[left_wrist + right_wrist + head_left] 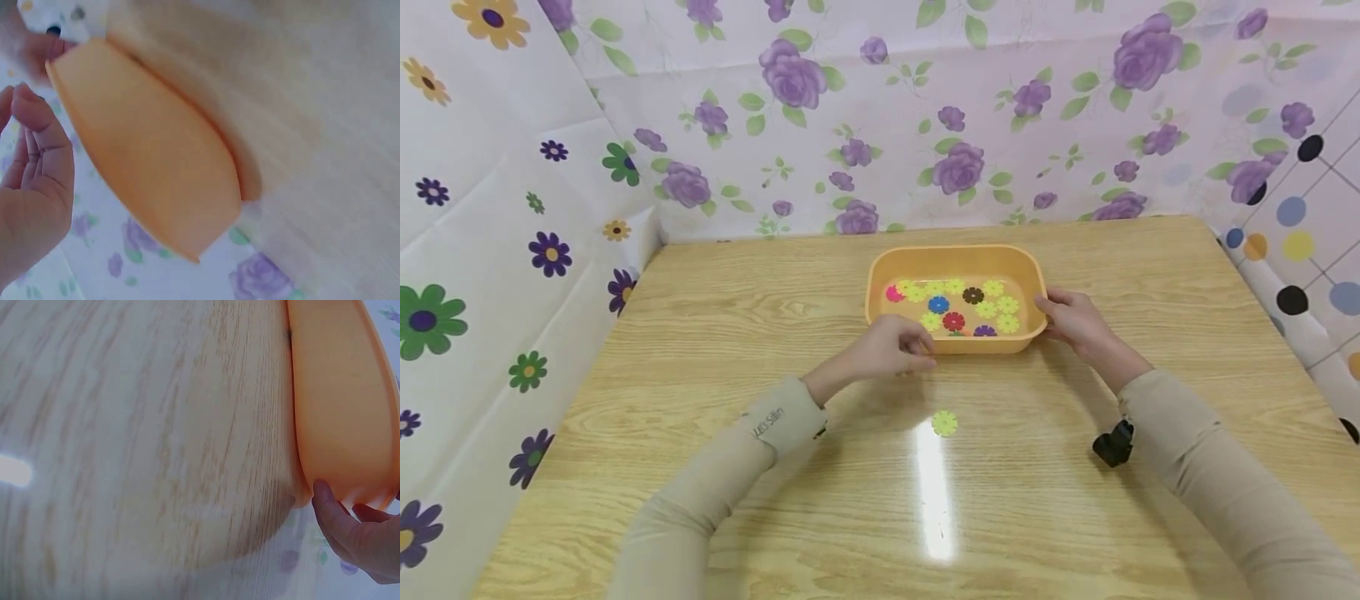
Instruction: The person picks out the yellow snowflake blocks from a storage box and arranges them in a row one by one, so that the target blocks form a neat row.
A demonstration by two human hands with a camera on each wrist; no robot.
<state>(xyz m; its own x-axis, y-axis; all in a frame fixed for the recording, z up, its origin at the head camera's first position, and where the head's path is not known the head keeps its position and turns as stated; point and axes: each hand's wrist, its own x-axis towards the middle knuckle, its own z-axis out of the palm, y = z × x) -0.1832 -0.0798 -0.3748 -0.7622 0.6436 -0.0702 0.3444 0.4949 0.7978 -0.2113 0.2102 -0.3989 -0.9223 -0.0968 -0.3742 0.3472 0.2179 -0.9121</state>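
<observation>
An orange basket (955,345) with flower-shaped pieces, many yellow and others blue, red, brown, pink and purple, stands on the wooden table. My right hand (1082,325) grips its right end, thumb at the rim and fingers against the outer wall, as the right wrist view also shows (359,534). Just in front of the basket's front left part is my left hand (891,346), its fingers loosely bent; no piece is visible in it. In the left wrist view that hand (37,169) appears apart from the basket wall (150,150). One yellow flower piece (944,423) lies in front of the basket.
The wooden table (760,300) meets a wall cover (865,150) with purple flowers behind the basket. A small black object (1114,443) shows beside the right sleeve. More patterned covers bound the left and right sides.
</observation>
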